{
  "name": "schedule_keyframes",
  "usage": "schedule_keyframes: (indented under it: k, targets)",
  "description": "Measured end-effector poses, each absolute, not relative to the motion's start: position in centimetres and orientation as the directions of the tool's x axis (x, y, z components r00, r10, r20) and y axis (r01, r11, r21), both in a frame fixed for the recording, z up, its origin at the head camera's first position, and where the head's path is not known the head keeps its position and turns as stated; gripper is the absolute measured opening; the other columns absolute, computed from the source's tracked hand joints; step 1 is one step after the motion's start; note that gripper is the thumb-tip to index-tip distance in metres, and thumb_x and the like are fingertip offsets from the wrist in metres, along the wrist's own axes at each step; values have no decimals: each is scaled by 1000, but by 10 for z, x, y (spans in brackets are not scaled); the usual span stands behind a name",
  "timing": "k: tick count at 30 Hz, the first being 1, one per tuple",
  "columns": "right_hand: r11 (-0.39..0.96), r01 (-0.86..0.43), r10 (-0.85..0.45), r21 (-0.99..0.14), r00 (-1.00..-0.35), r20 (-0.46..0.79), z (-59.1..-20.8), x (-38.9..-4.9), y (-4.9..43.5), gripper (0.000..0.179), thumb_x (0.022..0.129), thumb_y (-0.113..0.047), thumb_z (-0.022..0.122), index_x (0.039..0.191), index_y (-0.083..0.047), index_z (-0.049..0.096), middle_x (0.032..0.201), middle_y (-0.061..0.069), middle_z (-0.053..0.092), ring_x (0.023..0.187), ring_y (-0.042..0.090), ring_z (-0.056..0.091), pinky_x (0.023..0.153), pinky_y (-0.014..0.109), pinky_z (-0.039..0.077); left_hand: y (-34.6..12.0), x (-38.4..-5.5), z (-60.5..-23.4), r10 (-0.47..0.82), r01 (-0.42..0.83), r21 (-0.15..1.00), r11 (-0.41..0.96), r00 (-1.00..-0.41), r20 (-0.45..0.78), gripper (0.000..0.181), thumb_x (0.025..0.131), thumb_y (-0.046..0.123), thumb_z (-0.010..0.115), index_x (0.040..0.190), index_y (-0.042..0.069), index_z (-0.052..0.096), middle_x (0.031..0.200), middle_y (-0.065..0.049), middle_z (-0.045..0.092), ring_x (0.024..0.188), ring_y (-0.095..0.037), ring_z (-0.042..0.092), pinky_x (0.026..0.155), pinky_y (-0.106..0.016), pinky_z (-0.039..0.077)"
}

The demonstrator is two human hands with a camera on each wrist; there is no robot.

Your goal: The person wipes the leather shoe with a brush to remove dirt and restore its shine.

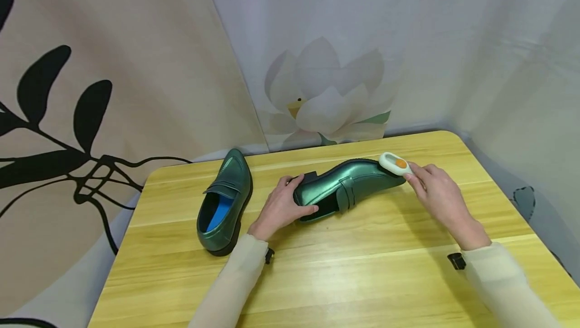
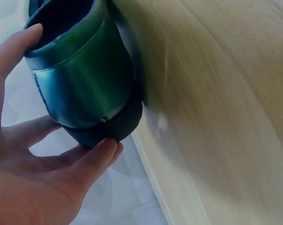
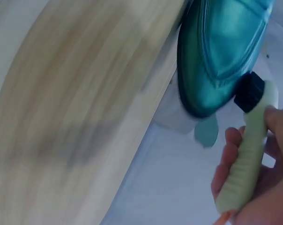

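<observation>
A shiny dark green loafer (image 1: 369,179) lies tipped on its side, its toe pointing right. My left hand (image 1: 282,206) grips its heel; in the left wrist view the thumb hooks into the opening and fingers hold the dark heel block (image 2: 125,123). My right hand (image 1: 437,194) holds a white shoe brush (image 1: 393,163) with an orange patch against the toe. In the right wrist view, the brush's black head (image 3: 250,92) meets the edge of the toe (image 3: 204,96); whether it is bristle or sponge I cannot tell.
The matching green loafer (image 1: 233,192) stands upright on the left, toe away, with a blue insole (image 1: 220,213). Both are on a light wooden table (image 1: 344,277) with rounded corners. Printed curtains (image 1: 326,25) hang behind its far edge.
</observation>
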State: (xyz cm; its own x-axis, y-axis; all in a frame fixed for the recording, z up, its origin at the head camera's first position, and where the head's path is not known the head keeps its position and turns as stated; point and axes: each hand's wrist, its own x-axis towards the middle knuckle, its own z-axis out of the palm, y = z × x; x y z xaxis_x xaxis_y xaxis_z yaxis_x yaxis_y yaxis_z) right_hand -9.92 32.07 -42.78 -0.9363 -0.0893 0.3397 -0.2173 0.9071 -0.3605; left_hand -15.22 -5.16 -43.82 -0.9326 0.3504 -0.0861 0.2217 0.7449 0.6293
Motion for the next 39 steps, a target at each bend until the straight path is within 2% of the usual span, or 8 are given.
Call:
schedule_keyframes:
  k: [8,12,16,19,26,34,39]
  targets:
    - [894,-383,-223,-235,-833,507,-431,-106,271,45,97,-21,74,136,-1,65,92,15,63,77,32,58,62,46,49,-53,-154,-441,345,211,629,748,-934,-97,95,83,53,83,160,19,41,155,-19,41,134,-41,50,110,-60,39]
    - [913,-326,-158,-247,-838,522,-432,-107,271,43,96,-21,75,135,-3,66,92,16,64,75,33,59,57,48,49,-54,-155,-439,364,206,625,753,-922,-134,97,85,55,81,163,22,35,159,-20,36,136,-42,49,110,-58,41]
    - [927,-246,-67,-283,-852,519,-433,-107,279,40,99,-21,71,133,0,67,93,19,64,75,35,59,55,51,48,-58,-155,-437,404,213,622,754,-896,-184,102,85,50,83,166,25,25,165,-21,26,140,-43,46,111,-58,41]
    - [923,-256,-71,-288,-847,526,-433,-108,272,39,99,-20,72,133,0,66,93,19,64,75,35,59,55,50,48,-59,-155,-437,416,226,612,758,-890,-185,104,85,45,85,167,26,23,165,-22,24,139,-46,46,110,-59,41]
    - [892,-401,-248,-208,-819,517,-428,-106,247,46,95,-21,76,136,-5,65,93,14,63,75,30,58,54,44,50,-56,-151,-444,398,283,592,755,-915,-71,106,81,50,87,165,20,30,155,-22,38,129,-40,54,105,-55,46]
    - [930,-257,-109,-264,-875,471,-419,-103,265,40,100,-24,71,135,-5,67,96,17,66,79,35,62,56,52,50,-50,-149,-444,377,339,595,729,-924,63,112,77,50,89,162,8,31,156,-17,40,137,-36,47,110,-52,43]
    - [912,-327,-184,-248,-866,465,-417,-100,259,42,99,-22,72,135,-2,66,92,15,62,76,32,57,58,47,50,-47,-147,-440,381,371,603,707,-917,117,110,76,50,90,161,7,34,156,-17,40,139,-36,45,111,-52,42]
